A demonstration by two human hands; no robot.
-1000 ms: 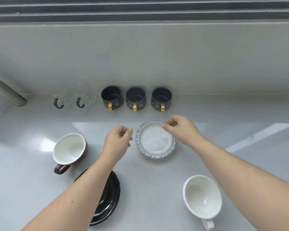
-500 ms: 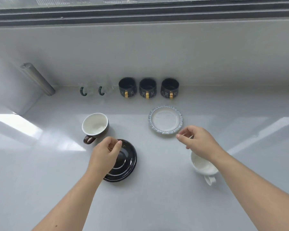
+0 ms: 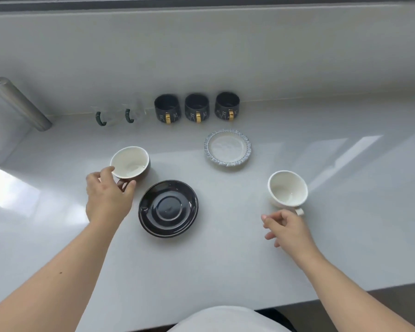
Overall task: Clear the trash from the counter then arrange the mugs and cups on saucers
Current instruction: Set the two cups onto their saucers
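- While the left hand (image 3: 108, 197) reaches to the brown mug (image 3: 130, 163), its thumb and fingers are spread around the mug's handle side, touching the rim and base area; whether they have closed on the handle cannot be told
- The brown mug, white inside, stands upright on the counter (image 3: 225, 271), just beside the far-left edge of the black saucer (image 3: 168, 208), not on it
- The black saucer lies flat and bare between the two forearms, near the middle of the counter
- The right hand (image 3: 286, 230) is loosely curled with nothing in it, just in front of the white cup (image 3: 287, 189); its knuckles lie close to the cup's small handle, and contact cannot be made out
- The white cup stands upright on the bare counter, handle toward the person, well apart from both saucers
- The blue-rimmed saucer (image 3: 227, 148) lies bare farther back, between the white cup and the row of mugs at the wall
- Three dark mugs with gold handles (image 3: 197, 107) stand side by side against the backsplash, handles facing forward
- To their left stand two clear glass cups with green handles (image 3: 115, 116), hard to see against the pale wall
- A grey metal cylinder (image 3: 19, 104) lies slanted at the far left
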